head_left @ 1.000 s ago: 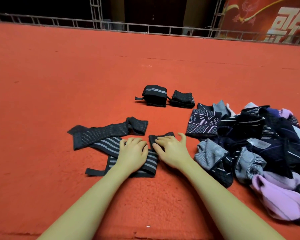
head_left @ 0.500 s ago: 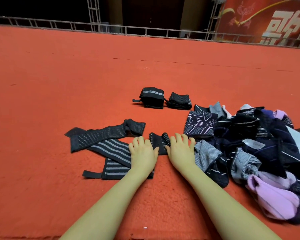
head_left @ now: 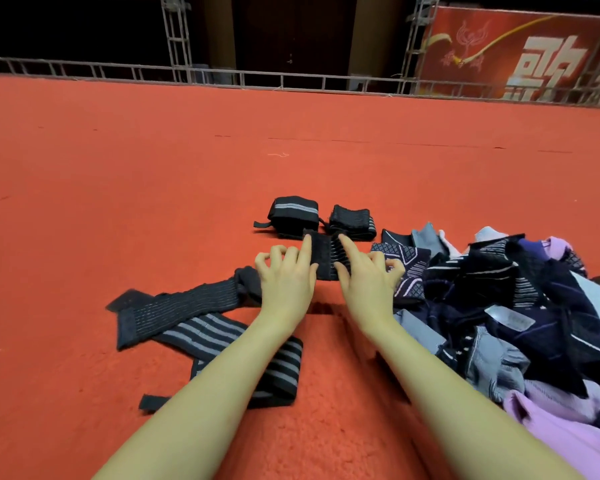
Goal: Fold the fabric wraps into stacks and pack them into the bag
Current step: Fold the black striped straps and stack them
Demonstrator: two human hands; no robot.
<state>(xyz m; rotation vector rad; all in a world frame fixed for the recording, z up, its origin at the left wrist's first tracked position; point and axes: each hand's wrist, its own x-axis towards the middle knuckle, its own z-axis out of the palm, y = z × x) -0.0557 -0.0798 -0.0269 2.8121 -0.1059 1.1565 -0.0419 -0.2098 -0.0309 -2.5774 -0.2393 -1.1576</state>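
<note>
Across the whole lower view spreads a red carpet [head_left: 118,185], ending at twelve o'clock in a metal railing [head_left: 291,79] with a red banner [head_left: 520,53] behind it at one o'clock. At four o'clock lies a heap of clothes [head_left: 520,327], dark navy, grey and lilac, its near edge just beside the right forearm. At eight o'clock two long wraps lie unfolded and crossing: a striped wrap [head_left: 243,355], partly under the left forearm, and over its far end a ribbed wrap [head_left: 177,306] that reaches up to the left hand. Near twelve o'clock of the hands sit two folded wraps side by side, touching: a banded bundle [head_left: 293,213] and, to its right, a ribbed bundle [head_left: 352,220]. Both hands meet at the centre on a small black wrap [head_left: 326,258], held up off the carpet just in front of the two bundles. The left hand [head_left: 286,275] pinches its left edge between thumb and straight forefinger, the other fingers curled. The right hand [head_left: 368,275] pinches its right edge the same way, forefinger straight along the fabric, the rest of its fingers curled toward the heap.
</note>
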